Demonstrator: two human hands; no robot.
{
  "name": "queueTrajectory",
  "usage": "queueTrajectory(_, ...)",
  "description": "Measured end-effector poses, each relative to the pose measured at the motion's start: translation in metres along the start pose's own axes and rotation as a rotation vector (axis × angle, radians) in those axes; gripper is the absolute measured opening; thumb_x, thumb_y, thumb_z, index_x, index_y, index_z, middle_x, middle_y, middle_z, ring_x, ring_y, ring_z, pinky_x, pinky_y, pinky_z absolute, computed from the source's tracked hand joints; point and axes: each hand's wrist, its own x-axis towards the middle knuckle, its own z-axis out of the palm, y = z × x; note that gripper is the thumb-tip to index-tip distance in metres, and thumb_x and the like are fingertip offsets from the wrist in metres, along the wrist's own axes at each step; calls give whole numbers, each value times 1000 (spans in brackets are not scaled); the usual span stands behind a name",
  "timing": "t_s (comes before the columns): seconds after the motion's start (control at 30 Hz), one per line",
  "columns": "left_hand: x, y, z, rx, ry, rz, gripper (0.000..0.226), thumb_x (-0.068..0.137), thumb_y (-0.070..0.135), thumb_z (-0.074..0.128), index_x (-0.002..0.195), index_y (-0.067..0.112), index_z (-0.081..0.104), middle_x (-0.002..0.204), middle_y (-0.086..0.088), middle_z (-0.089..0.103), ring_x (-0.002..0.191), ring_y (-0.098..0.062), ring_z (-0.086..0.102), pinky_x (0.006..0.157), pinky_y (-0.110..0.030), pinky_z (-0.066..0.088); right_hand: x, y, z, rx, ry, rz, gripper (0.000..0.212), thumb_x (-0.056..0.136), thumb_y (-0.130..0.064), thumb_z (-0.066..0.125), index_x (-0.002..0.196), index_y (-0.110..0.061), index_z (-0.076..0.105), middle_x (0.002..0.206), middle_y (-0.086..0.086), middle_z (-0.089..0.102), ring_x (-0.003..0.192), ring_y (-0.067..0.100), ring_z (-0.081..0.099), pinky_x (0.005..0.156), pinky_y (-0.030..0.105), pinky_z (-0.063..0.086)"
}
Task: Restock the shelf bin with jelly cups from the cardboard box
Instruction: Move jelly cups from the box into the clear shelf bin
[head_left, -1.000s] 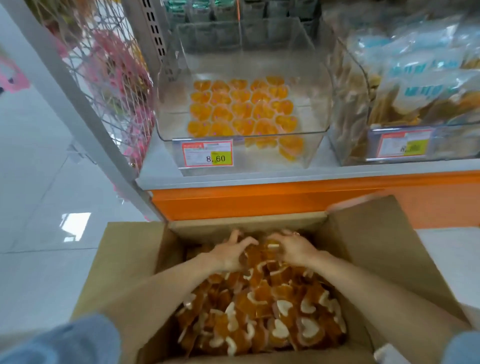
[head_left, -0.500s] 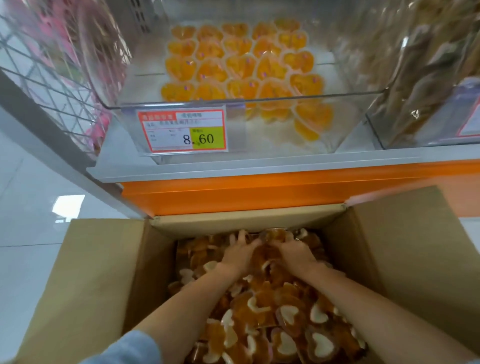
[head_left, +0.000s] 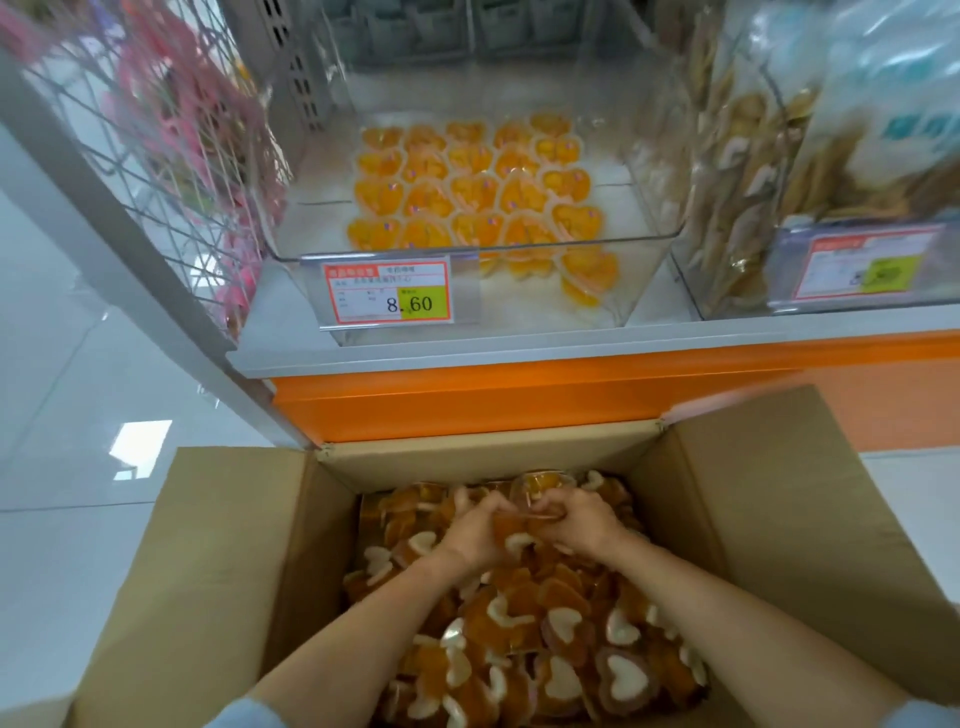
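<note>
Since half a second ago the two hands have drawn closer together, and their fingers, then spread over the pile, have curled in. The cardboard box (head_left: 223, 571) fills the lower half of the view. Its flaps are open and it stands on the floor (head_left: 78, 364) against the orange front of the shelf (head_left: 467, 400). It is heaped with jelly cups (head_left: 563, 623), orange-brown with white heart shapes showing. On the shelf above stands the clear bin (head_left: 644, 291), with a single layer of orange cups (head_left: 467, 192) across its bottom. Just to its right is another clear bin holding bagged snacks (head_left: 753, 182); to its left is a wire rack (head_left: 171, 130) hung with pink things. At the far end of the box the left hand (head_left: 475, 530) and right hand (head_left: 576, 525) sit close together, each gripping jelly cups from one cluster between them. A price tag (head_left: 387, 293) reading 8.60 hangs on the bin's front.
</note>
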Motion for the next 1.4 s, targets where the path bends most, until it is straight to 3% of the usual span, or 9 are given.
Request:
queueTrajectory(0.1,-24,10,-24,22,-34,70,45,79,19,67,119,24,48,123,-1,41,129,-24,19,96,-28,29,-16,-17,-24,-4,-61,-27,19,78,-31,72,94,-36,64,105,-10,61,104,10,55,88,26,44)
queueTrajectory(0.3,-100,59,-100,75,34,219,50,74,17,70,118,27,48,118,3,35,121,-17,26,90,-24,31,-77,-81,-96,46,-53,-122,28,77,-20,74,103,-25,65,123,-5,56,116,16,51,96,30,42)
queueTrajectory(0.37,-132,79,-129,95,116,291,52,72,15,72,115,31,49,120,0,31,117,-16,33,87,-20,34,-109,-107,-125,31,-10,-173,29,75,-20,75,101,-24,66,119,-4,59,109,15,55,91,30,45)
queueTrajectory(0.5,-194,115,-178,-6,290,498,55,59,20,77,100,43,50,110,8,32,108,-10,39,83,-8,40,-184,-156,-181,51,168,-321,23,71,-17,78,82,-32,64,77,-14,54,69,1,49,61,21,40)
queueTrajectory(0.63,-225,156,-236,-3,505,629,63,55,29,77,114,27,56,112,1,31,95,-12,45,73,-14,49,-218,-205,-241,41,343,-493,21,75,-17,77,88,-29,66,73,-16,51,62,2,46,54,20,38)
queueTrajectory(0.8,-174,181,-288,42,600,450,60,72,13,77,125,20,51,124,-11,28,122,-32,40,100,-32,42,-148,-243,-282,-24,473,-478,24,74,-18,77,95,-25,68,81,-10,57,77,7,50,56,13,36)
queueTrajectory(1.0,-92,171,-294,113,568,269,61,77,20,74,131,17,46,136,-13,33,127,-25,32,93,-21,32,-36,-236,-267,-6,457,-358,31,70,-15,79,100,-21,71,106,1,69,87,10,55,76,24,46)
queueTrajectory(1.2,-44,159,-301,15,555,242,53,76,14,73,123,21,49,133,-12,21,125,-27,36,95,-22,40,0,-229,-266,31,489,-336,36,74,-25,78,109,-25,69,109,-2,68,102,16,62,82,23,45)
queueTrajectory(1.4,-38,151,-305,98,475,189,71,74,28,77,134,28,39,143,-14,25,130,-30,34,105,-32,37,8,-228,-263,-5,435,-340,60,68,-27,84,122,-21,60,122,6,62,112,23,58,88,28,47)
